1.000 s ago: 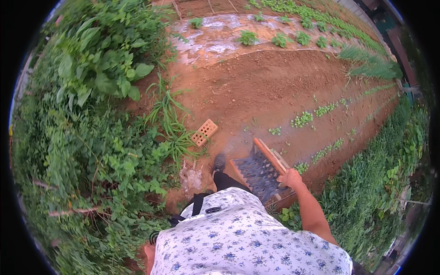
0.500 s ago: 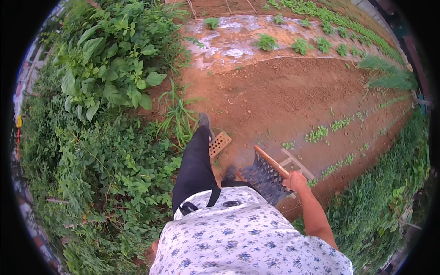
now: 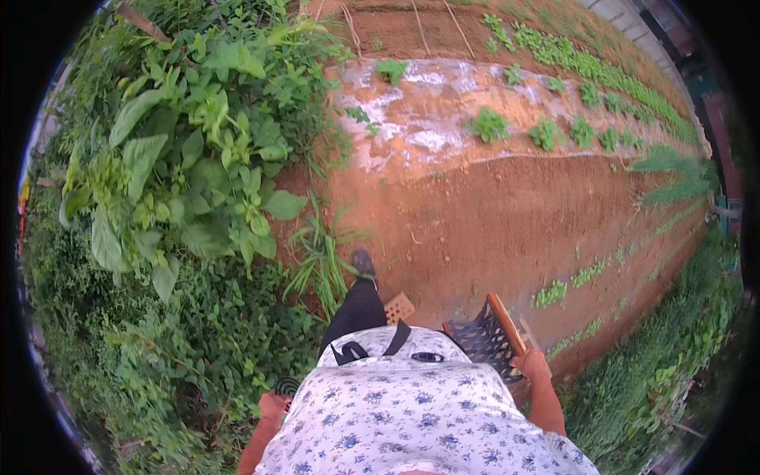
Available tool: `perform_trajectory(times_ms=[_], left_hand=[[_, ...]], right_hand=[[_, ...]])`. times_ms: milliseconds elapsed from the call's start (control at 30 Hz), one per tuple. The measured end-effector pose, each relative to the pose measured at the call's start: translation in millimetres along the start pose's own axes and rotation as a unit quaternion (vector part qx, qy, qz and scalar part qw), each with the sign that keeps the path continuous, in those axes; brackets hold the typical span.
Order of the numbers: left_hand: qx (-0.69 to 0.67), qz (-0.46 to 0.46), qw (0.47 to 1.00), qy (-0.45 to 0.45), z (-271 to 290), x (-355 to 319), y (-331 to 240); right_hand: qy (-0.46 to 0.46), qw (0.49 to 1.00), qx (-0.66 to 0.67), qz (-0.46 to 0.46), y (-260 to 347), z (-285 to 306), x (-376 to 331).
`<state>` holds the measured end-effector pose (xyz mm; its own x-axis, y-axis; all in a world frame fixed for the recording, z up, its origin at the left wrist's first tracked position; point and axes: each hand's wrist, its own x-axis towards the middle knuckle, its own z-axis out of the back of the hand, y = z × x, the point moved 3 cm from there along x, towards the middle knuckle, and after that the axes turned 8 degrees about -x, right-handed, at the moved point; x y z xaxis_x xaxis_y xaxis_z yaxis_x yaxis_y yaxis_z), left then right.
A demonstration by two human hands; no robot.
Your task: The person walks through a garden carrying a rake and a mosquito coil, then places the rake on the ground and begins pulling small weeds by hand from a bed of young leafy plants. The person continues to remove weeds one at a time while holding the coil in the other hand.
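Note:
My right hand (image 3: 533, 363) is closed around the wooden rail of a folding stool (image 3: 480, 341) with a dark woven strap seat. The stool hangs at my right side, tilted, partly hidden behind my shirt. Low on the left, my left hand (image 3: 274, 405) is beside my hip with its fingers curled. A dark, round, coiled thing (image 3: 286, 386) shows at its fingers, partly covered by my shirt; its kind is unclear.
A perforated brick (image 3: 399, 308) lies on the soil by my leg. Dense leafy plants (image 3: 198, 174) crowd the left. Ahead is a plastic-covered bed (image 3: 427, 119) with young plants. Seedling rows (image 3: 550, 294) and tall grass (image 3: 665, 380) stand to the right.
I have moved forward; the brick and plants sit lower in view. My left hand has come into view with the dark coiled thing. My right hand still carries the stool.

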<state>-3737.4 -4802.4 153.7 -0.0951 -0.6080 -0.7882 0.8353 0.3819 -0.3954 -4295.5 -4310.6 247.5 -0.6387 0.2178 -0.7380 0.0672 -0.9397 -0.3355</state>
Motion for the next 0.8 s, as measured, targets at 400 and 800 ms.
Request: perform_trajectory(times_ms=[400,800], left_hand=[[0.065,-0.161,0.982,-0.072,-32,63,-456],[-0.244,-0.251,0.933,0.085,-89,81,-749]], right_hand=[[-0.028,0.997,0.059,-0.028,140,202,54],[-0.025,0.997,0.058,0.053,269,305,186]])
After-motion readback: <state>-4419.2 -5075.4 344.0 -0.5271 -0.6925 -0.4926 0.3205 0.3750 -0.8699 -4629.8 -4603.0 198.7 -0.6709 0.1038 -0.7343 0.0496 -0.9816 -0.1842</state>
